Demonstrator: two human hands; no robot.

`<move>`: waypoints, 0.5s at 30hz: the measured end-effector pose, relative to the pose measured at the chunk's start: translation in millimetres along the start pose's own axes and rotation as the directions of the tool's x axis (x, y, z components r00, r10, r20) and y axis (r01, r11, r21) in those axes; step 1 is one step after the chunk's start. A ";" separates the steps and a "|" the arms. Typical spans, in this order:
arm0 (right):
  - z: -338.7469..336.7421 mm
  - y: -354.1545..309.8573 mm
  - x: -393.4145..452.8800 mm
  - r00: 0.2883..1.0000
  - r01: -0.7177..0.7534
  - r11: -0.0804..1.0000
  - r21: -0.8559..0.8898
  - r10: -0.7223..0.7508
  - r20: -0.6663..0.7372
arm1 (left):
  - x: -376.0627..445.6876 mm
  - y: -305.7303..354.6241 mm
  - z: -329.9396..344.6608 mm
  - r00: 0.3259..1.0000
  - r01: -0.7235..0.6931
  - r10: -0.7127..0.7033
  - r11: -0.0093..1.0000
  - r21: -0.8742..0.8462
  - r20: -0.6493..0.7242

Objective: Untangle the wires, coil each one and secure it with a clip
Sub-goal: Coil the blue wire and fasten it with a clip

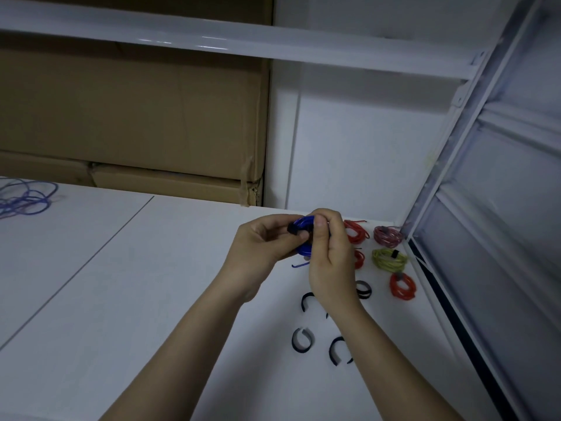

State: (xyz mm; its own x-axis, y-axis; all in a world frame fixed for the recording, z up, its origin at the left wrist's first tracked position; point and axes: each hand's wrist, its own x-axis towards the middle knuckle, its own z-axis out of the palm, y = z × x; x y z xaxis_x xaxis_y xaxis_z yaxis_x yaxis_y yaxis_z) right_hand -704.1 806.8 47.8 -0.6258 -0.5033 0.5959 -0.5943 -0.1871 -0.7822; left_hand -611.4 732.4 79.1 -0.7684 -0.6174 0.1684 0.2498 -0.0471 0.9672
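Both hands hold the blue coil (303, 235) above the worktop (151, 284): left hand (261, 247) pinches what looks like a black clip (292, 228), right hand (329, 256) grips the coil's far side.

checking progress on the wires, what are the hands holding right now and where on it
Both hands grip the blue wire coil: left hand pinches the black clip on it, right hand the coil's right side.

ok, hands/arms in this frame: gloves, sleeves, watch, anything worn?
Nothing worn that shows. Left hand and right hand are bare, no gloves, no rings visible. Both forearms are bare down to the frame's bottom edge: no sleeves, watch or bands in view.
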 end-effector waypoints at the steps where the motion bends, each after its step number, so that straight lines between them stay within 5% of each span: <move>1: -1.3 -1.2 0.1 1.000 0.000 1.000 0.021 -0.001 0.025 | 0.5 0.7 -0.1 1.000 -0.002 0.002 1.000 -0.024 -0.004; 11: -23.4 2.8 12.4 0.974 0.114 0.993 -0.005 -0.111 0.197 | 11.5 10.5 -16.6 0.995 0.019 -0.034 0.988 0.151 0.093; 15: -23.2 -1.4 15.1 0.983 0.088 0.996 0.005 -0.088 0.159 | 11.9 12.4 -16.9 0.985 -0.038 -0.001 0.975 0.220 0.173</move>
State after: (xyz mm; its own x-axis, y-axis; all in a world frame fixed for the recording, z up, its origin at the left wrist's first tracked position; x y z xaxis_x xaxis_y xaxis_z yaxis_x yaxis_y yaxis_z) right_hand -724.5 819.1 62.1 -0.4828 -0.6126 0.6258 -0.6448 -0.2349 -0.7274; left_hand -607.5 711.1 89.8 -0.8590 -0.4722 0.1980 0.1431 0.1500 0.9783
